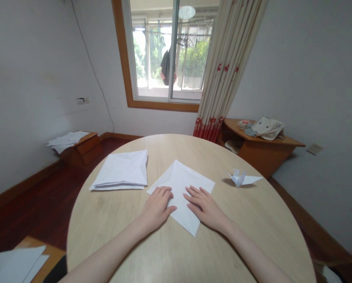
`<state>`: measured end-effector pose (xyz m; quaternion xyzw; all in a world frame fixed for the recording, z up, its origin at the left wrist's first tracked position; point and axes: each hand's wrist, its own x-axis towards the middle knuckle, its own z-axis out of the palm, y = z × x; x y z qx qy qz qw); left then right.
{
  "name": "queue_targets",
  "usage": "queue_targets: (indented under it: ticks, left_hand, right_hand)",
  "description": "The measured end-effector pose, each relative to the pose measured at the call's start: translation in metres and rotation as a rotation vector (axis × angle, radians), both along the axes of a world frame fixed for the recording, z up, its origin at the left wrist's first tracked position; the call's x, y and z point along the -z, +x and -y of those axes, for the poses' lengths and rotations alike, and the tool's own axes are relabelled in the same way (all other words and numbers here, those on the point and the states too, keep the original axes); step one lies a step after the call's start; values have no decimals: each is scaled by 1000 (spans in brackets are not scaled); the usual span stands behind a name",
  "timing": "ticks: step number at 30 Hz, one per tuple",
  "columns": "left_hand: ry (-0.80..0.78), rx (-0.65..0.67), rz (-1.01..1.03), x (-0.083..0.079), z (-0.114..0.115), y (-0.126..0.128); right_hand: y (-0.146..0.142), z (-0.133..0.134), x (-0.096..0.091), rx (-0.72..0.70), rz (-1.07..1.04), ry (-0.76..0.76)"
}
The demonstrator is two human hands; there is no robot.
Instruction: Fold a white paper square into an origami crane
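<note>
A white sheet of paper (182, 181), folded into a triangle shape, lies on the round wooden table (134, 243) in front of me. My left hand (157, 206) rests on its left part, fingers stretched flat and held together. My right hand (204, 206) lies flat on the right part, fingers slightly spread. Neither hand grips anything; both press down on the paper. A stack of white paper sheets (121, 172) lies to the left of the folded sheet. A finished white paper crane (241, 179) stands to the right.
A low wooden cabinet with papers (76, 143) stands at the left wall. A wooden desk with a cloth bag (266, 137) stands at the right beside the curtain (223, 78). More paper on a wooden surface (17, 263) shows at the bottom left.
</note>
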<state>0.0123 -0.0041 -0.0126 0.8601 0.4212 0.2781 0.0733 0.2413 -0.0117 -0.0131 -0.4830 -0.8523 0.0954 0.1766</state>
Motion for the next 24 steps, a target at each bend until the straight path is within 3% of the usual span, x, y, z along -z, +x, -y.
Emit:
queue_targets:
  ticks: [11, 19, 24]
  left_hand:
    - [82, 3, -16, -2, -4, -6]
    - [160, -107, -54, -4, -12, -11]
    - [195, -84, -33, -3, -12, -11]
  right_hand:
    - [13, 14, -23, -93, 52, -164]
    - [17, 18, -26, -110, 31, -276]
    - [12, 23, -27, -85, 98, -314]
